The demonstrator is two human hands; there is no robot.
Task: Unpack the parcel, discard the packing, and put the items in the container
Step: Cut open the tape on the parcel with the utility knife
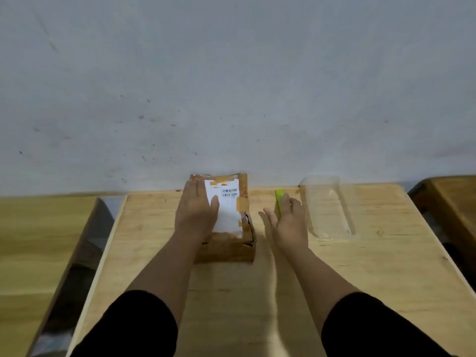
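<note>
A grey, scuffed wall [231,86] fills the upper half of the view, rising behind a pale wooden surface [231,292] that carries everything in play; a second wooden top [31,240] sits off to the left across a dark gap, and the corner of another [450,197] shows at the far right. At the middle of the surface, close to its far edge, lies the parcel [226,246], a brown cardboard box patched with tan tape and bearing a white shipping label [226,204] with a barcode. To the right of the parcel, well apart from it, stands a clear plastic container [327,207]. The person's left hand [197,210] lies flat on the left part of the parcel's top, fingers straight and together, thumb reaching onto the label. The right hand [286,222] is just beside the parcel's right side, fingers loosely spread and extended over a small yellow-green tool [278,199] that lies between parcel and container; whether the fingers touch it cannot be told. Black sleeves [134,328] cover both forearms up to mid-length.
</note>
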